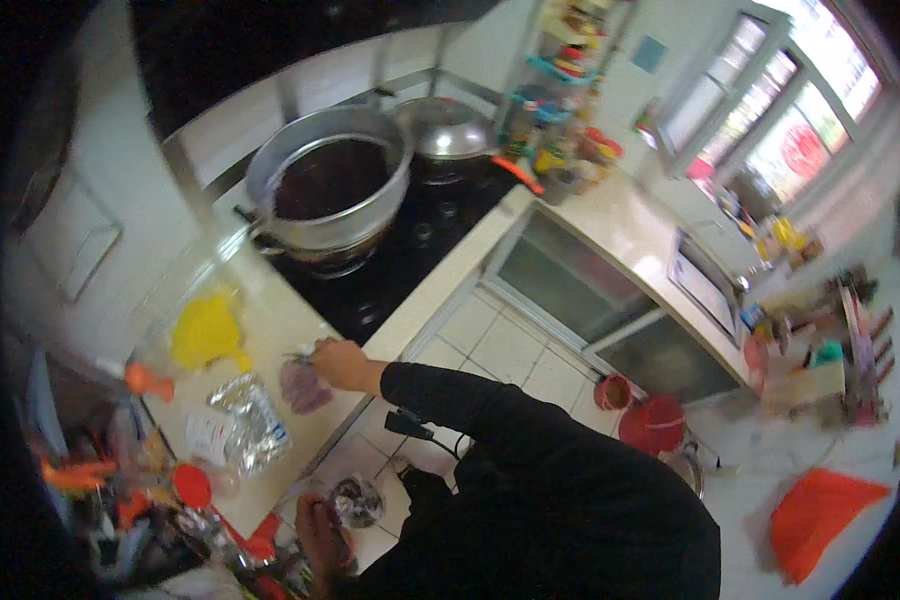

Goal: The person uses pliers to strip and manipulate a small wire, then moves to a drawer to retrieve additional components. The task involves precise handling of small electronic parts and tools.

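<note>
My right hand [346, 366] reaches across the pale counter [270, 340] beside the black stove, its fingers curled together. A small pale thing shows at the fingertips, too blurred to name. Right below the hand lies a crumpled purple-grey cloth [305, 388], touching or almost touching it. Lower down, past the counter's edge, hangs my left hand [316, 532]; its fingers are blurred and partly hidden. Crumpled silver foil packaging [255, 425] and a yellow plastic bag or cloth [208, 330] rest on the counter left of my right hand.
A large metal pot [395, 195] with dark contents stands on the stove [440, 225], a domed lid [448, 128] behind it. Bottles crowd the far corner. Clutter with a red lid [192, 485] lines the left side. Red buckets [652, 424] stand on the tiled floor.
</note>
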Tool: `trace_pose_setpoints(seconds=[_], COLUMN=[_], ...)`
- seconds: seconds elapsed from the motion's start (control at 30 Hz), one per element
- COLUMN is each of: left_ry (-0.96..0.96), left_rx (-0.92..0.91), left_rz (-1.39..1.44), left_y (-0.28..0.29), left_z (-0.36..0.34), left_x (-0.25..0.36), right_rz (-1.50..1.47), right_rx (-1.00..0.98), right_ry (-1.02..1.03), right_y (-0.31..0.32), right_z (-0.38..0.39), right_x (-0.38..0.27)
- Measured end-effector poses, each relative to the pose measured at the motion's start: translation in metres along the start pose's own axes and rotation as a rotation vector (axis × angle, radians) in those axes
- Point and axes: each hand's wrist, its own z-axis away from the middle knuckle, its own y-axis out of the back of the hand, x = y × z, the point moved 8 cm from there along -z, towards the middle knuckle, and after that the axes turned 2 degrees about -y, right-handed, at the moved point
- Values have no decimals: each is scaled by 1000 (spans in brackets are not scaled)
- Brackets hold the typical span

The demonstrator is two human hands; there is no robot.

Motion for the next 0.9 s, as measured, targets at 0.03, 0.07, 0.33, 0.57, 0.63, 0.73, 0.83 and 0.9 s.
trace_pose_setpoints(seconds=[0.03,0.07,0.33,0.57,0.63,0.73,0.83,0.9], left_ry=[42,37,-27,-133,-96,-96,-81,-27], left_rx=[4,7,-291,-641,-758,-904,-997,-1090], left_rz=[79,33,-140,-190,-209,-202,-192,-197], left_y=[-6,-11,-102,-252,-302,-368,-427,-461], left_z=[-3,-9,-39,-1,14,38,59,66], left_x=[-3,-1,23,47,45,50,52,49], right_rz=[23,-21,-34,-230,-431,-980,-1008,-967], right_rx=[-33,-24,11,48,-1,-2,141,207], right_ry=[6,-11,-123,-273,-372,-537,-660,-823], right_y=[11,28,179,235,222,180,134,91], right_z=[10,22,204,458,531,627,710,773], right_x=[3,11,122,189,192,177,171,178])
